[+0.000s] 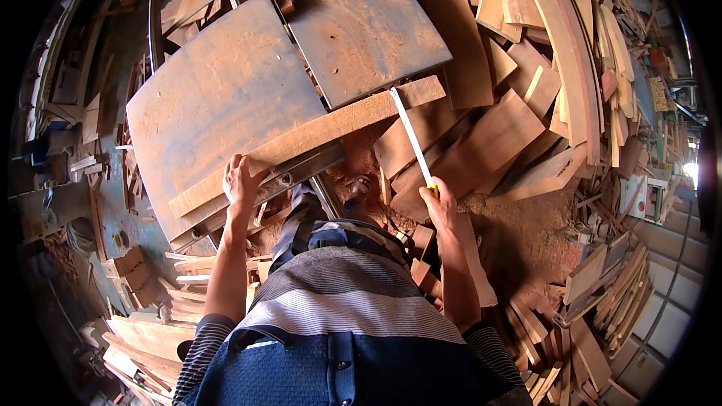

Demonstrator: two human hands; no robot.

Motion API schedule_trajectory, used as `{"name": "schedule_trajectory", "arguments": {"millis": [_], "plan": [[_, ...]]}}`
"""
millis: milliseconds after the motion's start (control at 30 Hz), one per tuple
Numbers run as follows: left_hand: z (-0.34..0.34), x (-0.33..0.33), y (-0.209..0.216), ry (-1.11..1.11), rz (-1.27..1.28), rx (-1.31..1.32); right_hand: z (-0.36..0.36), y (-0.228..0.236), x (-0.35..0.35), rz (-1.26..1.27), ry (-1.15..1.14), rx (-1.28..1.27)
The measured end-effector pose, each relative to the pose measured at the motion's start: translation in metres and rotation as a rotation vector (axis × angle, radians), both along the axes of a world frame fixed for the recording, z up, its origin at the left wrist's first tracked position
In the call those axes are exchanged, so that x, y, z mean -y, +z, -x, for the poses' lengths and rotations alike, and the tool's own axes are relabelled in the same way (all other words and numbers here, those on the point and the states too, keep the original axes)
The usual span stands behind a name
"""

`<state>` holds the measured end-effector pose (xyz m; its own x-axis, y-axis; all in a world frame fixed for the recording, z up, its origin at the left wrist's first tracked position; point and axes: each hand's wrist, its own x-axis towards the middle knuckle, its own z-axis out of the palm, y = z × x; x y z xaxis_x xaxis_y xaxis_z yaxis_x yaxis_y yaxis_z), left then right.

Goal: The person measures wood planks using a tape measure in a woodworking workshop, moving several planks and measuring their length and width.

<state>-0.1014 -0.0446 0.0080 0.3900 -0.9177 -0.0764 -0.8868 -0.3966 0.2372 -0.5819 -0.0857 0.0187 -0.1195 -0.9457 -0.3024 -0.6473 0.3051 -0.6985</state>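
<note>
Along the near edge of a broad grey metal bench (218,68) lies a long brown timber board (323,131). Measuring seems in hand: right hand (440,201) clamped on a yellow-and-white tape measure (411,135); left hand (241,180) touching the board, grip unclear. Next calls for steady tape.

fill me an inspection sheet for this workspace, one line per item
surface: two-section metal table, dusted with sawdust
job's things: long plank along the table's near edge; tape measure, its pale blade reaching the plank
clutter: wood pieces heaped at right
hands: left hand touching the plank; right hand holding the tape measure
cables: cannot tell amid the clutter
surroundings: stacked boards at lower left; bright light at far right
</note>
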Motion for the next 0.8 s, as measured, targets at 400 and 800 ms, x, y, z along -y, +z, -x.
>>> {"name": "schedule_trajectory", "arguments": {"millis": [400,800], "plan": [[0.002,0.0,0.003,-0.032,0.0,0.018,-0.002,0.003,0.005,-0.025,-0.711,0.853],[0.02,-0.008,0.026,-0.002,0.145,-0.095,-0.028,0.03,-0.024,-0.117,-0.356,0.586]]}}
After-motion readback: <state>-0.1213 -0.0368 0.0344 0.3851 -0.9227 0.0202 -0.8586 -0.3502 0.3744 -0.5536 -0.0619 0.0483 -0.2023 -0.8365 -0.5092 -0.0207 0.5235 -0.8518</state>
